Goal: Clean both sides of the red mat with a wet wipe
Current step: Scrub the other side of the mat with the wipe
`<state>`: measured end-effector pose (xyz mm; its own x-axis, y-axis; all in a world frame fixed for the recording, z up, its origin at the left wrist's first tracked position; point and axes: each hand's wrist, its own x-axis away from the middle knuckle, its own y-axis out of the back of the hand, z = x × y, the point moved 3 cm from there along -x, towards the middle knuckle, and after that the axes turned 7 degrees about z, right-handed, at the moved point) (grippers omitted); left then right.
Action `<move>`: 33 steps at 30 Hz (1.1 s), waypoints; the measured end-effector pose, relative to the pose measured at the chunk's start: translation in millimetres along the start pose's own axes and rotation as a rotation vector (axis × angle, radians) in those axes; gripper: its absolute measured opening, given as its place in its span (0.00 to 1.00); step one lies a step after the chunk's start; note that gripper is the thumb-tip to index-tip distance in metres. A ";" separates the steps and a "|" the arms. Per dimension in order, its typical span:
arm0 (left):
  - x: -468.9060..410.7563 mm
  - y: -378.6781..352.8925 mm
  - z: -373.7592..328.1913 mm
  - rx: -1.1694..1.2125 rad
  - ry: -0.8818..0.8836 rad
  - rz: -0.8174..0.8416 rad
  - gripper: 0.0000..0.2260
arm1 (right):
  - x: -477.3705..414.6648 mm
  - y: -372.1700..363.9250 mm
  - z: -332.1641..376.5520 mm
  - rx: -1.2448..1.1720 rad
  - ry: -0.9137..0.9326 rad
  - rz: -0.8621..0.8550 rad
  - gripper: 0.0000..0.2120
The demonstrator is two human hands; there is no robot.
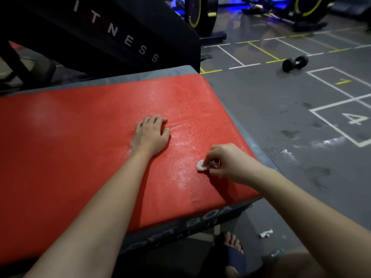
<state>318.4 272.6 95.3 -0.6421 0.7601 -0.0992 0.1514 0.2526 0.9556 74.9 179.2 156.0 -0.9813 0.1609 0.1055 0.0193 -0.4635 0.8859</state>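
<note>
The right hand (228, 163) pinches a small bunched wet wipe (200, 165) in curled fingertips against the red mat (80, 157), close to its right edge near the front corner, so the mat's long axis runs off leftward past the left hand (151, 133), resting palm-down, fingers loosely bent, holding nothing.

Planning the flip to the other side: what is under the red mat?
The red mat lies on a grey padded box, whose edge shows along its far and right sides. The mat's underside and the box top beneath it are covered.
</note>
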 end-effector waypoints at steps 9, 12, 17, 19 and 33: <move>1.6 -3.9 2.6 -0.006 -0.005 -0.027 0.21 | 40.9 -11.7 -9.7 -0.051 -0.009 -0.027 0.02; 3.4 -3.6 3.0 0.004 -0.002 -0.025 0.21 | 42.4 -10.8 -6.6 -0.087 -0.076 -0.086 0.07; 4.8 -2.9 2.3 0.004 -0.009 -0.031 0.22 | 63.0 -12.3 8.4 -0.046 -0.058 0.202 0.07; 4.4 -3.0 2.5 0.003 -0.008 -0.033 0.22 | 61.0 -15.8 10.8 -0.083 -0.035 0.195 0.05; 1.2 -4.5 3.3 0.017 -0.020 -0.063 0.21 | 4.1 -7.6 15.1 -0.129 -0.045 0.276 0.02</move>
<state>319.4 274.4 90.0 -0.6356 0.7542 -0.1652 0.1234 0.3104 0.9426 73.6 196.5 156.6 -0.9329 0.0505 0.3566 0.2567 -0.6012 0.7567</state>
